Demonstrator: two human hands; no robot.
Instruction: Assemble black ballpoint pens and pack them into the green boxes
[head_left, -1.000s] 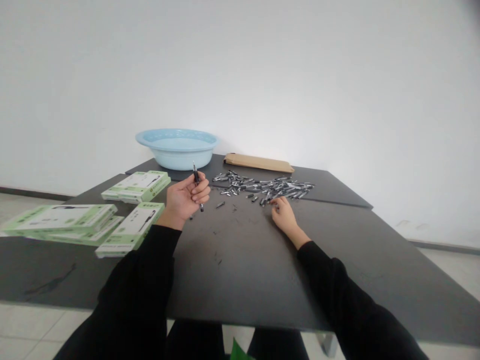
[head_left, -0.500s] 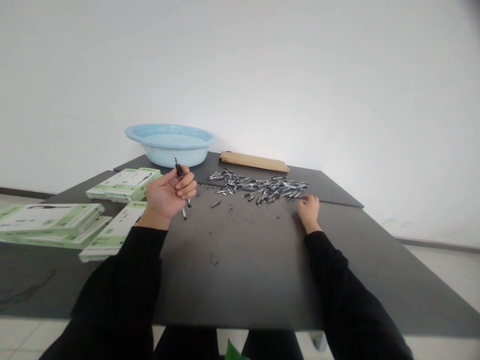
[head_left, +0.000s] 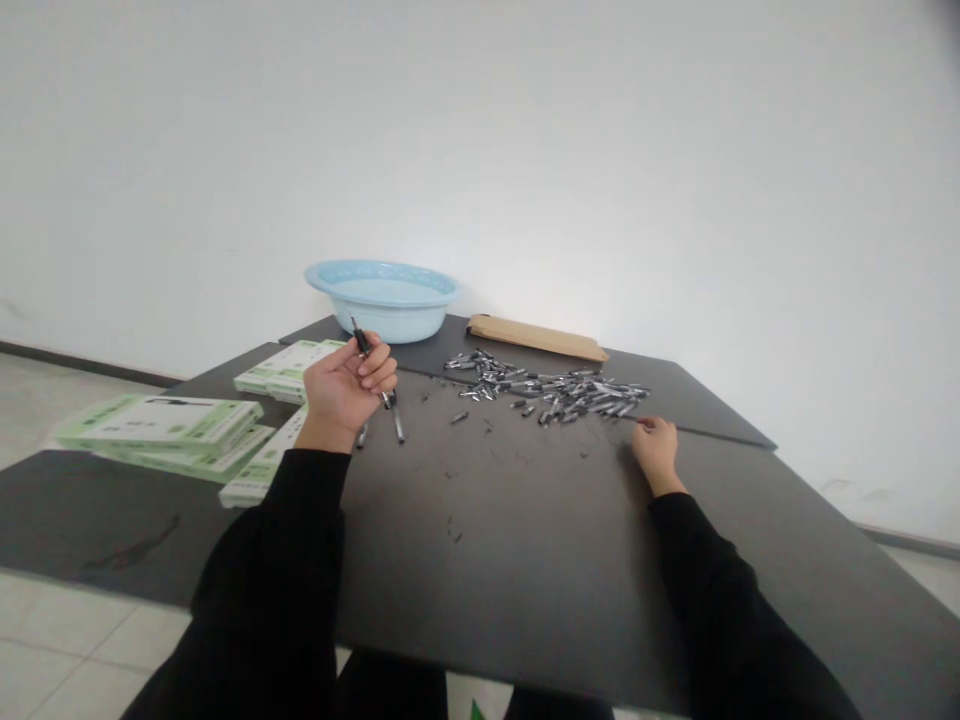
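**A black pen (head_left: pixel 361 340) tilts in the left hand (head_left: pixel 351 380), with a heap of pen pieces (head_left: pixel 577 397) to its right**

The left hand is raised, its fingers curled around the black pen, whose point leans up and to the left above the grip. Just below those fingers show two slim clear barrels (head_left: pixel 399 424); whether they are held or lie on the dark table (head_left: pixel 495 570) cannot be told. The right hand (head_left: pixel 656 440) is low at the table, fingers bent, just beside the near right end of the heap; whether it pinches anything cannot be told.

A loose piece (head_left: pixel 459 417) lies between the two hands, nearer the left. Left of the left grip lie green-and-white boxes (head_left: pixel 161 420), some stacked, one printed with a pen. Beyond that grip stands a light-blue basin (head_left: pixel 397 322); beyond the heap lies a flat brown carton (head_left: pixel 536 337).
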